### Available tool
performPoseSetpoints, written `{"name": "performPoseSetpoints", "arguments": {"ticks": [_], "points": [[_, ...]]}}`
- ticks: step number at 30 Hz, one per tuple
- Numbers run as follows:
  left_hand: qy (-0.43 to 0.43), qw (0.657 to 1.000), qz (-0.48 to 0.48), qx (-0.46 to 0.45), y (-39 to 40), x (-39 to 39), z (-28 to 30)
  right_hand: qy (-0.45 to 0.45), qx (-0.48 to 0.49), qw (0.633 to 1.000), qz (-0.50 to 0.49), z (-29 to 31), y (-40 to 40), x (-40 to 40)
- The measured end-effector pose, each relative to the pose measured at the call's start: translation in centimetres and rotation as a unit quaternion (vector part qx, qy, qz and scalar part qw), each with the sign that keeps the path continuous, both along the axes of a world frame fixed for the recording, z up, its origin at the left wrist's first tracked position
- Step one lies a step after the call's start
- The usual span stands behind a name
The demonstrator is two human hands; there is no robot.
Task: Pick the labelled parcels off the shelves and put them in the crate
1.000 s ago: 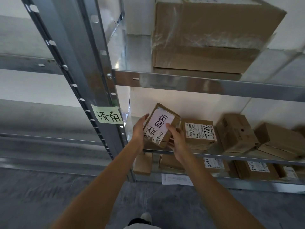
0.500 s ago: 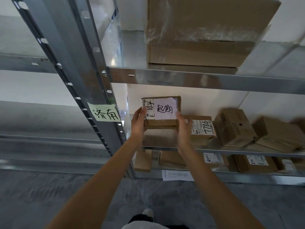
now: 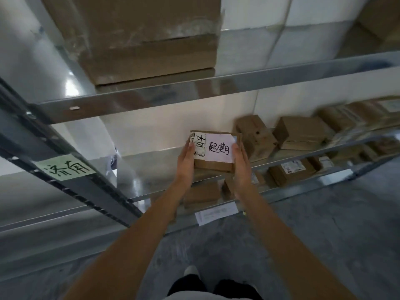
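Observation:
I hold a small brown cardboard parcel (image 3: 216, 151) between both hands, in front of the middle shelf (image 3: 303, 155). A white paper with black handwriting covers its top, over a printed label at the left end. My left hand (image 3: 185, 164) grips its left side and my right hand (image 3: 241, 167) grips its right side. The parcel is level and off the shelf. More labelled parcels (image 3: 291, 169) lie on the lower shelf, and others (image 3: 299, 132) on the middle shelf to the right. No crate is in view.
A big taped carton (image 3: 147, 40) fills the upper shelf. A metal upright (image 3: 71, 152) with a green handwritten tag (image 3: 65, 168) crosses the left. A sheet of paper (image 3: 216, 213) lies at the rack's base. Grey concrete floor (image 3: 324, 234) lies below; my shoe (image 3: 191, 271) shows.
The parcel went from tilted on the shelf to level and lifted clear in both hands. The view has tilted and swung, so the rack now slants.

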State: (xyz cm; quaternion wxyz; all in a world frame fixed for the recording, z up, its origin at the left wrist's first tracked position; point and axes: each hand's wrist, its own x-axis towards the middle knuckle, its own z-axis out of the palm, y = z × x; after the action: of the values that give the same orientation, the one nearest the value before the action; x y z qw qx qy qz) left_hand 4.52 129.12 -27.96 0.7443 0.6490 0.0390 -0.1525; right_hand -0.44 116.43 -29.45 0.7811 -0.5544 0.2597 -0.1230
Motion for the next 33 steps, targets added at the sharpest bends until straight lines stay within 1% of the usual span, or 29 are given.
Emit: {"name": "performPoseSetpoints", "arguments": {"ticks": [3, 7, 10, 13, 18, 20, 23, 26, 29, 33], "points": [[0.023, 0.999, -0.026, 0.003, -4.3, -1.3, -0.6, 0.029, 0.003, 0.999, -0.045, -0.2, -3.9, -1.9], [0.020, 0.996, -0.085, 0.022, -10.1, -3.5, -0.9, 0.041, -0.010, 0.993, -0.108, -0.6, -9.3, -5.5], [0.003, 0.988, -0.140, 0.058, -14.9, -5.7, -1.0, 0.043, 0.005, 0.986, -0.159, -1.3, -13.5, -8.6], [0.010, 0.980, -0.181, 0.078, -19.6, -8.1, -1.2, 0.037, 0.020, 0.980, -0.195, -1.9, -17.6, -12.0], [0.004, 0.963, -0.254, 0.092, -28.6, -12.5, -1.7, 0.049, 0.032, 0.967, -0.248, -2.2, -25.2, -18.2], [-0.014, 0.954, -0.280, 0.108, -32.0, -14.5, -1.6, 0.051, 0.032, 0.960, -0.272, -2.3, -28.2, -20.7], [-0.021, 0.944, -0.320, 0.082, -36.9, -17.3, -1.6, 0.053, 0.015, 0.947, -0.315, -2.2, -32.0, -24.2], [-0.030, 0.928, -0.363, 0.079, -41.3, -19.9, -1.6, 0.069, 0.013, 0.936, -0.344, -2.3, -35.3, -27.3], [-0.048, 0.906, -0.416, 0.069, -45.6, -22.2, -1.5, 0.095, 0.022, 0.925, -0.367, -3.5, -38.9, -30.3], [-0.036, 0.875, -0.478, 0.064, -51.7, -24.5, -2.3, 0.087, 0.037, 0.911, -0.402, -3.5, -43.4, -33.5]]}}
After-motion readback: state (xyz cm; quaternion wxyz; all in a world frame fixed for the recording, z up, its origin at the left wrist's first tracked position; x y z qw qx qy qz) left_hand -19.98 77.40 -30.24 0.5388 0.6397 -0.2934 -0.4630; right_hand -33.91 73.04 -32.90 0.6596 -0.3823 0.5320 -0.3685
